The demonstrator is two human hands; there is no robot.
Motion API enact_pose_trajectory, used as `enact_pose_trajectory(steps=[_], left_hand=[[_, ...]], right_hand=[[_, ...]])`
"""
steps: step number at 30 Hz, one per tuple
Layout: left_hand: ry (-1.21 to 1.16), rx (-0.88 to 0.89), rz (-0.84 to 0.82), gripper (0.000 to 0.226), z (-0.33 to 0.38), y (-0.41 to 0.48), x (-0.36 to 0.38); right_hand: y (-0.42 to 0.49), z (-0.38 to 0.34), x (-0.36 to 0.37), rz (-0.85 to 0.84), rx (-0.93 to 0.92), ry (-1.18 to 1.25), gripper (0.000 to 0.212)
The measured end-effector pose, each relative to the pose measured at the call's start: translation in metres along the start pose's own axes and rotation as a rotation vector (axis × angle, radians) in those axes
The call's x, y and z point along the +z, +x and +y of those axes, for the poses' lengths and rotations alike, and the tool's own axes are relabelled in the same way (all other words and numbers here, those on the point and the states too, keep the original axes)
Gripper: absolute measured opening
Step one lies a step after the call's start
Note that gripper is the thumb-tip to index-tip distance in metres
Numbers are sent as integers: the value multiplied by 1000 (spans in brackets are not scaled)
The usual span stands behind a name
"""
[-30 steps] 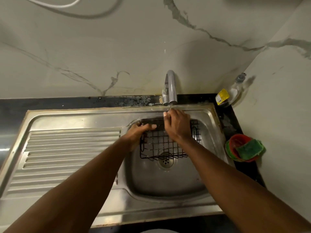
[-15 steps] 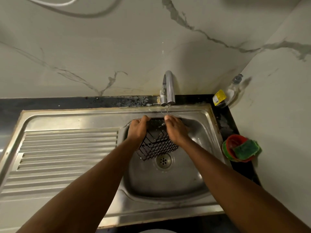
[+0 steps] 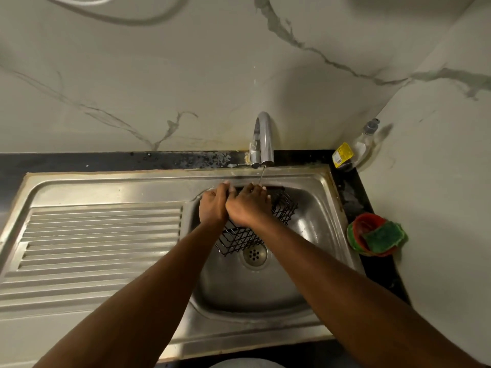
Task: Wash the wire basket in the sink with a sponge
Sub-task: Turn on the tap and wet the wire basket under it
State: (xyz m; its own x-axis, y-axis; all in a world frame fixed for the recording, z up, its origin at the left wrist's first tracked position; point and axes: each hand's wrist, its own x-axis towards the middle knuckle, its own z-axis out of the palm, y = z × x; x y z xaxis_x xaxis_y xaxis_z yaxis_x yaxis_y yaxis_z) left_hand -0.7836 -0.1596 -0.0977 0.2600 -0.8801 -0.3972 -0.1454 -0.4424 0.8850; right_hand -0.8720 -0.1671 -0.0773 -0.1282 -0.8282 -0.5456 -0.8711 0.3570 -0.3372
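Note:
A black wire basket (image 3: 240, 241) is tilted in the steel sink basin (image 3: 265, 288), under a thin stream from the tap (image 3: 263, 140). My left hand (image 3: 212, 205) grips its far left rim. My right hand (image 3: 248, 207) lies over the basket's top, fingers curled on the wires beneath the water. The hands touch each other and hide the basket's middle. One end of the basket shows right of my right hand, the other above the drain (image 3: 254, 254). A green sponge (image 3: 384, 235) sits in a red bowl (image 3: 368, 227) on the counter to the right, away from both hands.
A ribbed steel draining board (image 3: 101, 243) fills the left side. A clear bottle with a yellow label (image 3: 353, 152) stands in the back right corner. Marble walls close in behind and on the right.
The basket has been turned from lying broadside to a diagonal tilt. My hands have come together on it, and my right hand has shifted left over its top.

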Motion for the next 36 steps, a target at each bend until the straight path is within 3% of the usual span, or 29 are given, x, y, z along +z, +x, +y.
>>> enact_pose_trajectory(steps=[3,8,13,16,18,20,22,27,30,33,36], left_hand=[[-64,-23,-8,34,0,-1,0],[-107,1,-50,37,0,-4,-7],[-202,-25,-99,40,-4,-1,-19],[-182,-78,-33,48,-9,2,-24],[-198,-104,0,54,-10,3,-25],[-224,-136,27,29,-9,4,-25],[-264,-125,33,24,-8,6,-21],[-292,-80,51,37,-11,10,-12],[-345,-86,57,38,-10,10,-20],[-365,-135,51,37,-16,13,-28],[-292,-130,20,41,-26,17,-35]], right_hand=[[-1,1,1,16,-43,-35,78],[27,27,-14,13,35,81,83],[52,85,-30,18,74,33,68],[52,98,-38,14,-17,-31,61],[54,94,-41,-23,38,-23,61],[51,81,-38,-47,41,-83,71],[38,58,-30,-60,-42,-131,83],[7,4,-5,-18,-192,-152,78],[10,9,-8,-13,-316,-174,74],[22,34,-25,46,-553,-154,66],[43,65,-40,110,-554,-30,47]])
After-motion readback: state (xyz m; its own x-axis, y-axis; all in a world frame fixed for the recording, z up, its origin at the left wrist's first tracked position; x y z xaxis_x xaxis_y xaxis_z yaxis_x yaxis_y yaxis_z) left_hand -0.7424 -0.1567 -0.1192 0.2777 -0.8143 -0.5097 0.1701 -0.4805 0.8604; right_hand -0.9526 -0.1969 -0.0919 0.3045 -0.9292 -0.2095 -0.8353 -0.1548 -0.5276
